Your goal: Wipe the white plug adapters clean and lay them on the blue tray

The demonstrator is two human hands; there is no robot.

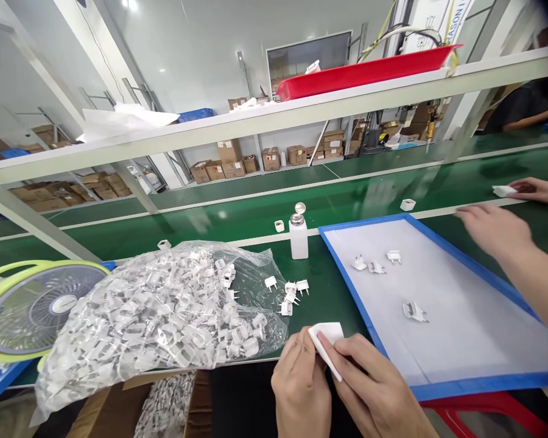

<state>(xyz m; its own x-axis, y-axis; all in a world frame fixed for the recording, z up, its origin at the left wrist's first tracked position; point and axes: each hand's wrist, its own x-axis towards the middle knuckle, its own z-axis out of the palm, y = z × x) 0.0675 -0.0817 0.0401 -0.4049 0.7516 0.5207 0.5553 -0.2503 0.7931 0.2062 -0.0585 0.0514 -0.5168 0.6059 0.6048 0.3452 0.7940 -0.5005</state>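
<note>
My left hand (301, 380) and my right hand (374, 389) meet at the bench's near edge, both pinched round a small white folded cloth (329, 340). Whether a plug part sits inside the cloth is hidden. Just above them lie a few loose white plug pieces (292, 295) on the green mat. To the left spreads a clear plastic bag (164, 310) full of white plug pieces. A white dispenser bottle (298, 234) with a metal top stands behind the loose pieces.
A blue-edged white tray (461, 340) at right holds several plug pieces (414, 311). Another person's hand (493, 228) reaches over its far corner, their other hand (536, 190) on a white part. A green fan (31, 307) sits at left. Green conveyor belt (237, 210) runs behind.
</note>
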